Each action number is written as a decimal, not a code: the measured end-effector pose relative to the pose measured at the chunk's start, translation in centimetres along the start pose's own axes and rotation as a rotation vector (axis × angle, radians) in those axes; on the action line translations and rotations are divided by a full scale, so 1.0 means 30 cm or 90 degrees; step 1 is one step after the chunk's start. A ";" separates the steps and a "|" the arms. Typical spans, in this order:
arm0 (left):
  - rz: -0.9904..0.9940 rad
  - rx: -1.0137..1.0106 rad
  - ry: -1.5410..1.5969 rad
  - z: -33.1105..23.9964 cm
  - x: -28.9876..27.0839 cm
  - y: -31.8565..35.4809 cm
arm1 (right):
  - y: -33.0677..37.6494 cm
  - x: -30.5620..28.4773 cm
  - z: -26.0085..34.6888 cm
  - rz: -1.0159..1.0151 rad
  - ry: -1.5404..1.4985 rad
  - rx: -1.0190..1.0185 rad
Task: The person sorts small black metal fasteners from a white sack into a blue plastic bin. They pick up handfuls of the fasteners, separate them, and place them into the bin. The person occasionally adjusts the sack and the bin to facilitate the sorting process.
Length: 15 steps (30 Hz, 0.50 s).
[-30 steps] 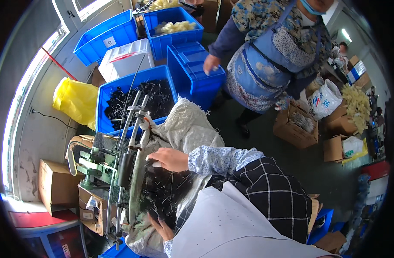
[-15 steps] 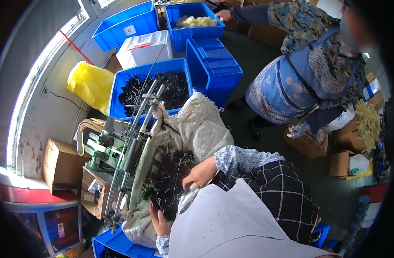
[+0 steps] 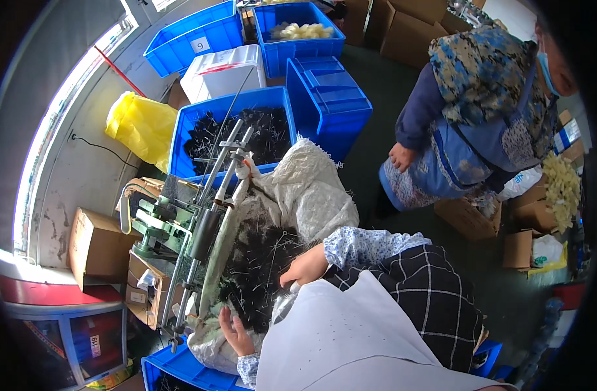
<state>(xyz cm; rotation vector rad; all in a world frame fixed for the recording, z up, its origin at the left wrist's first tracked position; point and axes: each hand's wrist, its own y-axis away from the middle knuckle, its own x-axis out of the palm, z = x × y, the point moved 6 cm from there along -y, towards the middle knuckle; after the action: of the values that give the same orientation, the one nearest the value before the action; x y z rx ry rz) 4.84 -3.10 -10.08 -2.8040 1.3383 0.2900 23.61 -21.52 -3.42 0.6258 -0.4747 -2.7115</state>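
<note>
A heap of black bristle brushes with thin metal wire stems (image 3: 253, 270) fills an open white woven sack (image 3: 318, 189) in front of me. My right hand (image 3: 306, 266) is at the heap's right edge, fingers curled down and pressed together; what they hold, if anything, is hidden. At the heap's near end my left hand (image 3: 236, 333) is raised with its fingers apart, holding nothing. A green machine with metal rods and a dark roller (image 3: 202, 234) stands along the sack's left side.
Beyond the sack, a blue bin (image 3: 288, 107) holds more black brushes. A lidded blue bin (image 3: 331, 104), a white box (image 3: 221, 72) and a yellow bag (image 3: 139, 127) stand around it. A masked co-worker (image 3: 468, 124) stands at the right, near cardboard boxes (image 3: 468, 218).
My left hand has lifted slightly, its fingers spreading. My right hand stays almost in place. The co-worker has drawn an arm back from the far blue bin and moved right.
</note>
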 end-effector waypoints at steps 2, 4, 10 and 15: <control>-0.006 0.000 0.001 -0.003 0.004 -0.001 | -0.005 0.002 0.000 -0.004 0.004 0.011; -0.013 -0.010 -0.001 -0.014 0.007 -0.001 | -0.001 -0.009 0.001 -0.031 -0.008 0.002; -0.024 0.014 -0.044 -0.006 -0.023 0.002 | 0.163 -0.289 -0.087 -0.394 -0.041 0.059; -0.030 0.033 -0.057 -0.070 -0.062 0.003 | 0.513 -0.876 -0.415 -0.675 0.168 0.469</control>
<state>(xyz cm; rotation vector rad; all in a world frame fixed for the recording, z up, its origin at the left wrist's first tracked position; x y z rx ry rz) 3.96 -1.92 -7.70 -2.7408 1.2427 0.3689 55.40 -28.52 1.44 1.8338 -1.4152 -3.2084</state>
